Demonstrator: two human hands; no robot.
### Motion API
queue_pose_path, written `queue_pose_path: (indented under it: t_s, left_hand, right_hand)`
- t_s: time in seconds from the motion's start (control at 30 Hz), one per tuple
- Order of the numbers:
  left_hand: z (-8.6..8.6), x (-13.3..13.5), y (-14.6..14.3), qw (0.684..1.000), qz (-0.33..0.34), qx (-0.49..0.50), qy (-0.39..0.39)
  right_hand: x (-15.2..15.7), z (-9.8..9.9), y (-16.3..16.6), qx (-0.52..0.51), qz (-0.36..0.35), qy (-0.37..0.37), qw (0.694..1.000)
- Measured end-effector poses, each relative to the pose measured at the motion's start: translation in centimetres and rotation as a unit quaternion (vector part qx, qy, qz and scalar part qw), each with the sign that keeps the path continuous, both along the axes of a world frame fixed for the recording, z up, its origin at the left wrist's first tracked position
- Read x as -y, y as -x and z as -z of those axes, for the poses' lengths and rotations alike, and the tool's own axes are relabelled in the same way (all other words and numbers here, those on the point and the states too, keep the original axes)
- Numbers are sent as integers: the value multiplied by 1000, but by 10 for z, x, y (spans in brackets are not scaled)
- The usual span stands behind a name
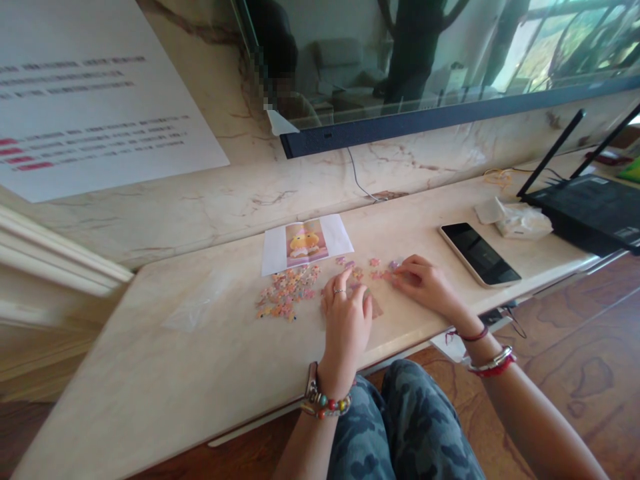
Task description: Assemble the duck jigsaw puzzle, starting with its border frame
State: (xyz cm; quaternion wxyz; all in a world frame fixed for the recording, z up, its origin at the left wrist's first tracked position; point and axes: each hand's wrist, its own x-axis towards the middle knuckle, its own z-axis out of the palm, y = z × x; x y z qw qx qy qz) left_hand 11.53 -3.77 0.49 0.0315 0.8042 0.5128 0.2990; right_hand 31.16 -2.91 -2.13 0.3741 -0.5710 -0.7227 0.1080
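A heap of small jigsaw puzzle pieces [284,291] lies on the pale stone shelf [200,393]. Beside it, my left hand [346,313] rests palm down with its fingers apart, over a partly joined patch of puzzle [373,305] that it mostly covers. My right hand [425,283] reaches in from the right, thumb and fingers drawn together at a jigsaw puzzle piece [393,265]; its fingertips partly hide the piece. Several loose pieces lie between the two hands. Behind them is a creased sheet with a printed picture [306,241] of yellow figures.
A phone [480,255] lies right of my right hand. Farther right are a tissue pack [523,221] and a black router [595,207] with upright antennas. A clear plastic bag [193,310] is at the left. A television [430,117] hangs above, near a wall paper [100,107].
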Motion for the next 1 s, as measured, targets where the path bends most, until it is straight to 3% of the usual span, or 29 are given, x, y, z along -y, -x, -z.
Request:
queue_pose_path:
  t_s: [0.43,0.67,0.8,1.0]
  left_hand:
    - [1,1,10,1000,5,-5,9]
    - [7,39,26,999,48,-12,5]
    - [14,53,27,998,53,-15,29]
    - [16,51,22,997,57,-9,43]
  right_hand:
    - [0,-1,-1,44,-64,3,997]
    - [43,-7,35,23,-158,11,987]
    - [50,-2,44,25,-127,24,991]
    - [45,-1,42,26,-121,17,992]
